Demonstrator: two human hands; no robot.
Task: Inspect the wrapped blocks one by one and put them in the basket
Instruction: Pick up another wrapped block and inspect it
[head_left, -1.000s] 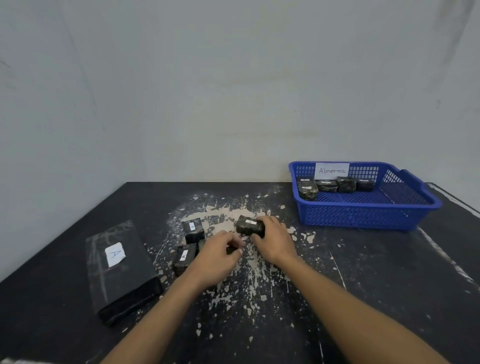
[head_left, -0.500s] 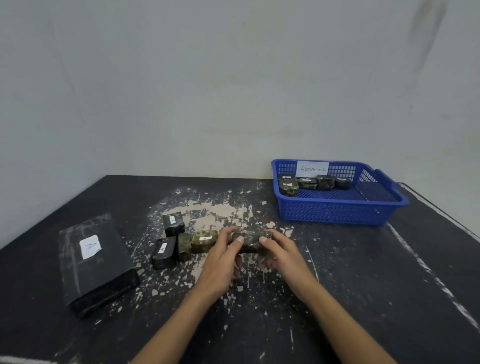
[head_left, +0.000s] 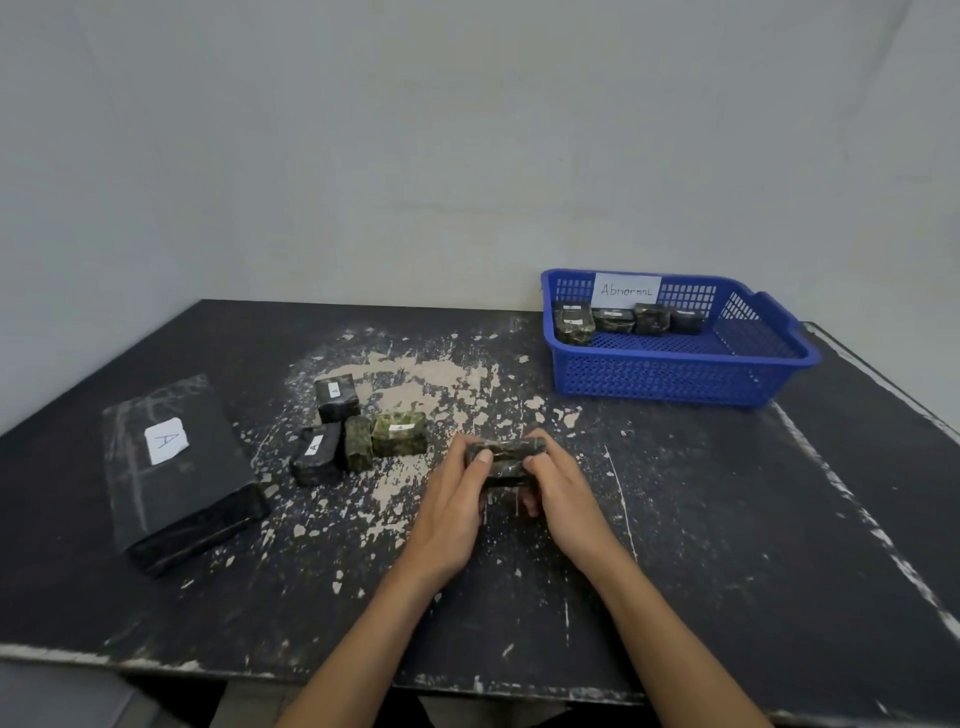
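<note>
A dark wrapped block (head_left: 506, 460) is held just above the middle of the table. My left hand (head_left: 454, 499) grips its left end with the thumb on top, and my right hand (head_left: 563, 491) grips its right end. Several more wrapped blocks (head_left: 358, 434) lie in a cluster to the left of my hands, some with small white labels. At the back right stands the blue basket (head_left: 675, 371), which bears a paper label reading "Abnormal". Several wrapped blocks (head_left: 628, 321) line its far wall.
A large flat black box (head_left: 176, 470) with a white paper marked "A" lies at the left. The black table (head_left: 727, 545) is scuffed, with pale chipped patches in the middle. A grey wall rises behind it. The table's front edge runs near the bottom of the view.
Both hands have brought the block from beside the cluster toward me and slightly right, and both now hold it by its ends. The camera view has shifted with the head.
</note>
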